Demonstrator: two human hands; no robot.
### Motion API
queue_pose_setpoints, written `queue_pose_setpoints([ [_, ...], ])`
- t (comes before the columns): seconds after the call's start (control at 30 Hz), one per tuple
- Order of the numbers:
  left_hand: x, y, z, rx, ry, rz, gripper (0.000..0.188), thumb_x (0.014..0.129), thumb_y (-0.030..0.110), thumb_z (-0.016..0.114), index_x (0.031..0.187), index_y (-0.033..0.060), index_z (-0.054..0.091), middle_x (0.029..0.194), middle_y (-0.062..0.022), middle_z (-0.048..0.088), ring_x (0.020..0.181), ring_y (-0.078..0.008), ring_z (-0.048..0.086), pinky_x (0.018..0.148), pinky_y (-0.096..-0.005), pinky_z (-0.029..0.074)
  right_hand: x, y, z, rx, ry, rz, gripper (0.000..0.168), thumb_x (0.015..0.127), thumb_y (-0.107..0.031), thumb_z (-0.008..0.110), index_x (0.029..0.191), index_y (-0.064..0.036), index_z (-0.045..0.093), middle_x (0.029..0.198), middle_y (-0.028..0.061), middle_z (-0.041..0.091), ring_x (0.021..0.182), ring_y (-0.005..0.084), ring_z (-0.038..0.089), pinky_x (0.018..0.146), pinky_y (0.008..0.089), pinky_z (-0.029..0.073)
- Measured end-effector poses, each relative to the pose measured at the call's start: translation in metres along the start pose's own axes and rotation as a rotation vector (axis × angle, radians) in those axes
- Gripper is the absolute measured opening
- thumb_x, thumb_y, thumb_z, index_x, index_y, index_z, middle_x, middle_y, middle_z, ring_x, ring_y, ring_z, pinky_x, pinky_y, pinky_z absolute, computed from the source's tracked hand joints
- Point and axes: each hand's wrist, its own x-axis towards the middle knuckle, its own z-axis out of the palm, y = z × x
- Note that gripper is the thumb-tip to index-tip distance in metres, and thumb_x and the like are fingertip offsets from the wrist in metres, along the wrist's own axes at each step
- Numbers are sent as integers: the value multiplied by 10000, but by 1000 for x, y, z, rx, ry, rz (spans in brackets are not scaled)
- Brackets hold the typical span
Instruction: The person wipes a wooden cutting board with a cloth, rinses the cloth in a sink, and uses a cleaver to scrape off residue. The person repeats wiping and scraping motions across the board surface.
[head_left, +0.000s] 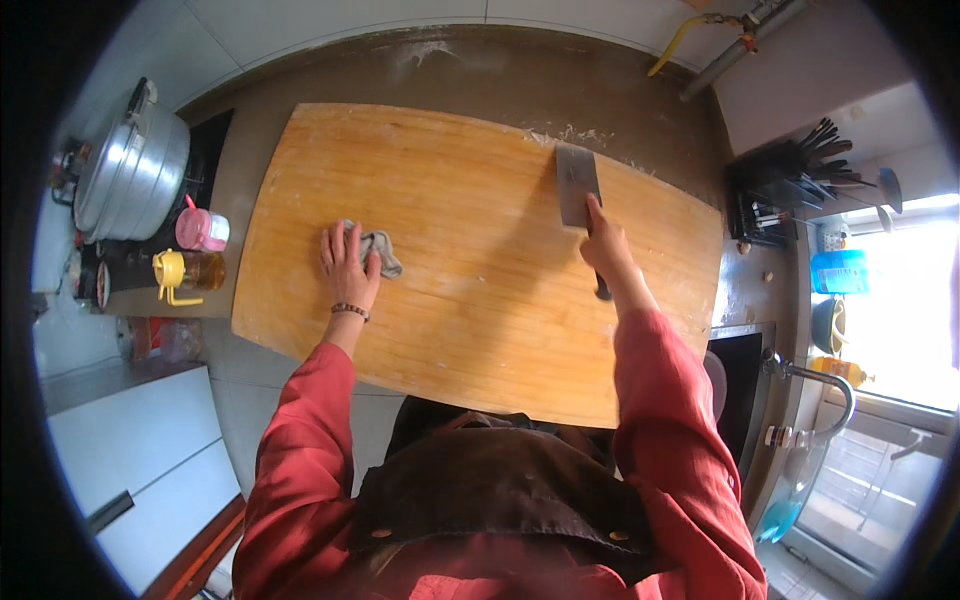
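Note:
Before me lies a large wooden board (450, 315) on the counter, with pale specks on its surface. My left hand (350, 262), with a beaded bracelet at the wrist, presses on a crumpled grey cloth (381, 253) at the board's left side. In my right hand (609, 247) is the handle of a cleaver (577, 184), one finger stretched along the blade. The broad blade reaches the board's far edge, close to pale scraps (585, 135) strewn there and on the counter behind. Part of the handle is hidden by my fingers.
Left of the board stand a metal pot (139, 169), a pink-lidded jar (201, 229) and a yellow-topped oil bottle (187, 270). A black knife holder (765, 187) stands on the right, nearer a sink with a faucet (844, 405). A blue bottle (838, 271) sits by the window.

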Motion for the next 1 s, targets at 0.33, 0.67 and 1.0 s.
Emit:
queue_pose_setpoints([
  [0.33, 0, -13, -4, -6, -116, -18, 418, 772, 265, 574, 1153, 102, 521, 1352, -126, 320, 1256, -381, 268, 1003, -494, 267, -12, -47, 41, -14, 67, 63, 769, 718, 13, 475, 1404, -194, 199, 1017, 286, 570, 919, 421, 569, 771, 464, 471],
  [0.67, 7, -11, -7, -38, -131, -49, 412, 777, 247, 578, 1152, 91, 508, 1332, -126, 340, 1259, -377, 263, 1021, -493, 246, -10, -95, 41, -55, 0, 94, 768, 748, -32, 463, 1408, -280, 159, 1000, 243, 592, 920, 387, 583, 748, 458, 473],
  [1.0, 1, -18, -5, -37, -100, -32, 417, 751, 265, 591, 1123, 87, 529, 1325, -125, 350, 1255, -376, 268, 1006, -506, 248, -52, -67, 74, -64, -27, 9, 781, 745, -3, 443, 1414, -271, 141, 1024, 267, 579, 884, 409, 589, 734, 469, 479],
])
